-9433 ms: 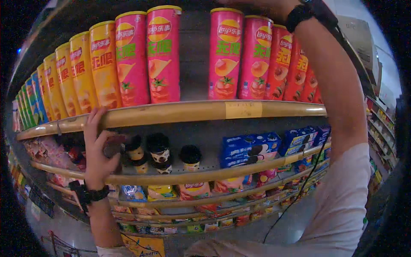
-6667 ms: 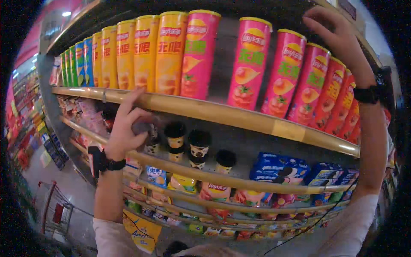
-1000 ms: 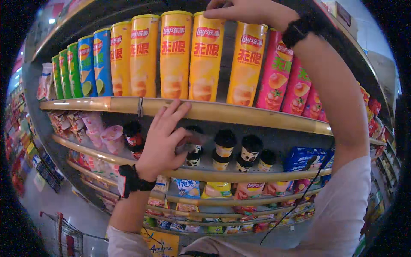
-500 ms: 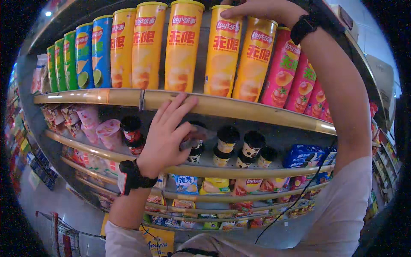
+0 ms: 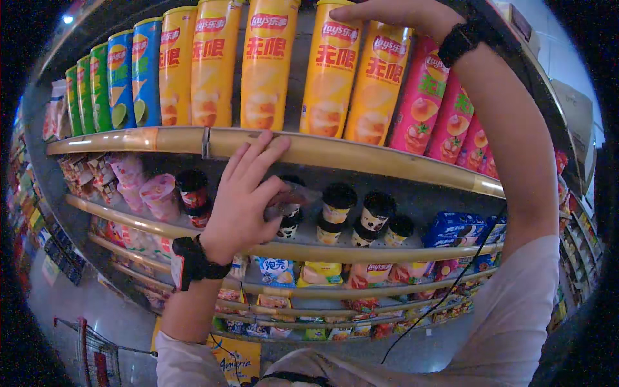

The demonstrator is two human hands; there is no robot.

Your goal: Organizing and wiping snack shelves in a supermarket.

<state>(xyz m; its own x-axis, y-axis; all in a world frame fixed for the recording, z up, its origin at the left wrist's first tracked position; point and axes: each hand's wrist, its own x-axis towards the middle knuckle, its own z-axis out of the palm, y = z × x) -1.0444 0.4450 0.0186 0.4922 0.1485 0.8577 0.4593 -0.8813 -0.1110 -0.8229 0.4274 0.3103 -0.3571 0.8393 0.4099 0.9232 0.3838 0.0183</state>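
Observation:
My right hand point(image 5: 406, 16) reaches up to the top shelf, a fingertip at the lid of a yellow chip canister point(image 5: 330, 71); its other fingers are mostly hidden at the upper edge. Another yellow canister point(image 5: 379, 84) leans beside it under my hand, and one more point(image 5: 269, 64) stands left across a narrow gap. Lower down, my left hand point(image 5: 248, 197) rests its outstretched fingers on the golden shelf edge point(image 5: 322, 153). Between its thumb and bent forefinger is a clear plastic piece point(image 5: 298, 195), whose kind I cannot make out.
Blue point(image 5: 147, 74) and green canisters point(image 5: 98, 87) stand to the left, pink canisters point(image 5: 420, 97) to the right. Black-lidded cups point(image 5: 338, 205) and pink tubs point(image 5: 161, 197) fill the shelf below. A shopping cart point(image 5: 90, 351) stands at lower left. A black cable point(image 5: 445, 290) hangs before the lower shelves.
The shelves have shifted slightly left and up in view. My left hand has shifted slightly left with the shelf edge. My right hand stays at the same canister.

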